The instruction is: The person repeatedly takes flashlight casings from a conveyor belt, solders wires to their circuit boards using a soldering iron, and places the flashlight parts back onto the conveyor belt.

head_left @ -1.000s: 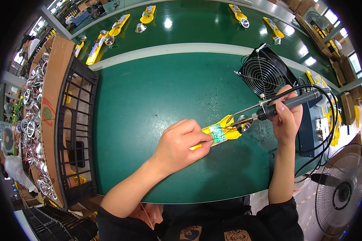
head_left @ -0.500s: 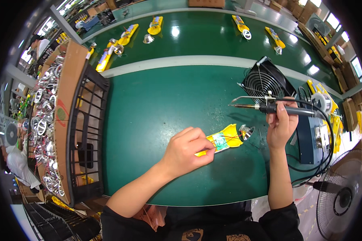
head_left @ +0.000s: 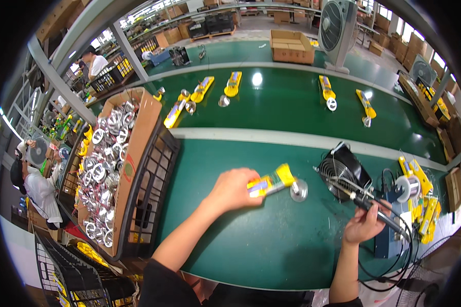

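My left hand (head_left: pixel 232 190) is closed around one end of a yellow plastic lamp housing (head_left: pixel 284 175), which is blurred by motion over the green bench. A shiny reflector cup (head_left: pixel 299 191) hangs at the housing's far end, to the right. In my right hand (head_left: pixel 362 226) is a soldering iron (head_left: pixel 364 202) with a dark handle, a thin metal guide beside its shaft and a black cable. Its tip points up and left, in front of a small black fan with a round wire guard (head_left: pixel 338 174).
At left, a cardboard box (head_left: pixel 147 120) full of reflectors stands beside a black crate (head_left: pixel 151 192). Yellow housings with reflectors (head_left: pixel 233 84) lie on the green belt beyond a pale rail. A solder spool (head_left: pixel 409 188), a blue-grey unit (head_left: pixel 386 240) and yellow housings (head_left: pixel 428 217) sit at right.
My view has tilted up, showing more of the room. My left hand has shifted its grip on the housing and moved it away from me. The soldering iron has swung to a steeper slant.
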Available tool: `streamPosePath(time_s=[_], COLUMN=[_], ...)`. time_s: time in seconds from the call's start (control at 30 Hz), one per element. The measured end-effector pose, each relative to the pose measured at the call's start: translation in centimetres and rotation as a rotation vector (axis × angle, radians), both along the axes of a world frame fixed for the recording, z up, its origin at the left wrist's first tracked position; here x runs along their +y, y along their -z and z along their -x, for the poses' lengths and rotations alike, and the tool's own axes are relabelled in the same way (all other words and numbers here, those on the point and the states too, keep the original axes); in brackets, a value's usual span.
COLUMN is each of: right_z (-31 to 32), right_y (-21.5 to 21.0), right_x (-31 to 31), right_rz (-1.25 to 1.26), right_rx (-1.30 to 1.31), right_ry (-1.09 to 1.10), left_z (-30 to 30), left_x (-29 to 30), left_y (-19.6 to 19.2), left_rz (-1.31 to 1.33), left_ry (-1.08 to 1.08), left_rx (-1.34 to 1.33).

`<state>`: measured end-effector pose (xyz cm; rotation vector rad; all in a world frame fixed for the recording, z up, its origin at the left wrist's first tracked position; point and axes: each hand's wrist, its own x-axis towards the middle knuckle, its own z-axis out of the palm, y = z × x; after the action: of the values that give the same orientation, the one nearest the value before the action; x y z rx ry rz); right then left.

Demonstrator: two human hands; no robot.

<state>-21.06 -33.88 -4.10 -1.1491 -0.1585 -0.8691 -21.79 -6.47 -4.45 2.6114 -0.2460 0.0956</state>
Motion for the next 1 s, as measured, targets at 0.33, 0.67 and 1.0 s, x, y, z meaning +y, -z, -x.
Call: streamPosePath(time_s=[0.33, 0.67, 1.0], right_z=[0.4, 1.6, 0.3], right_y=[0.8, 1.6, 0.5], right_x=[-0.6, -1.5, -0.3], right_rz=[0.009, 0.621, 0.207], right_rx=[0.183, 0.252, 0.132], right_ry=[0.02, 0.28, 0.024], left_z=[-21.2, -26.0, -25.6], left_x=[4.9, 19.3, 21.7], left_y=[2.0, -0.2, -0.9], left_rz=[-0.115, -0.456, -0.46], left_ry=[-0.559, -0.931, -0.763], left_rx=[-0.108, -0.232, 0.314])
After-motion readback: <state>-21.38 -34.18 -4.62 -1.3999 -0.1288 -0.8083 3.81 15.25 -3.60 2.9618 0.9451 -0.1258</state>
